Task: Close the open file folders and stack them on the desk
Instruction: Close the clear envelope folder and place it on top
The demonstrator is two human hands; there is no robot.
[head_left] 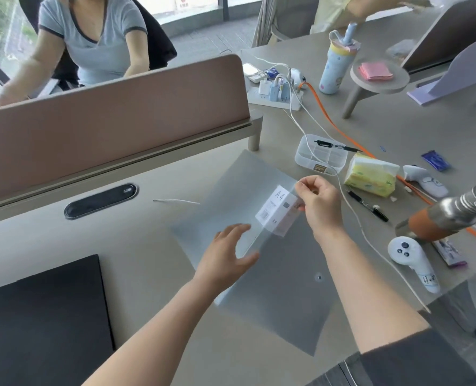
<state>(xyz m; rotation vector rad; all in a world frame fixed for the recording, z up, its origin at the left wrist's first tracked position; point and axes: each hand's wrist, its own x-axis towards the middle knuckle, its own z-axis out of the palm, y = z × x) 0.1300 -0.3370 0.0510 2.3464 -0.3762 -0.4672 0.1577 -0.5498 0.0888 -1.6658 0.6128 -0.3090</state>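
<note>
1. A translucent grey folder (281, 288) lies at an angle on the desk (147, 274), in front of the person and between both forearms. Its flap (231, 190) is lifted and leans toward the pink divider (114, 118). A white label (277, 210) marked A4 sits near the fold.
2. The right hand (321, 204) pinches the upper edge of the flap between thumb and fingertips, just beside the label. The fingers are curled and clamped on the thin plastic.
3. The left hand (227, 254) is spread, fingers apart and relaxed, over the folder's left side. Whether it presses the sheet or floats just above it, I cannot tell.
4. The folder looks not yet closed; only this one is plainly visible, so the stacking seems still ahead.
5. The plastic is slick and springy. If the pinch loosens, the flap may spring out of the fingers instead of folding down.
6. If the left hand gives no real pressure, pulling the flap over could slide the whole folder across the smooth desk and leave the edges misaligned.
7. A white cable (351, 207) runs close by the right wrist, near the folder's right corner. A wide sweep could snag it and drag the clear box (321, 158) or the tissue pack (370, 176).
8. The pen (367, 206) and white controller (409, 253) lie near on the right, and a careless elbow may knock them.
</note>
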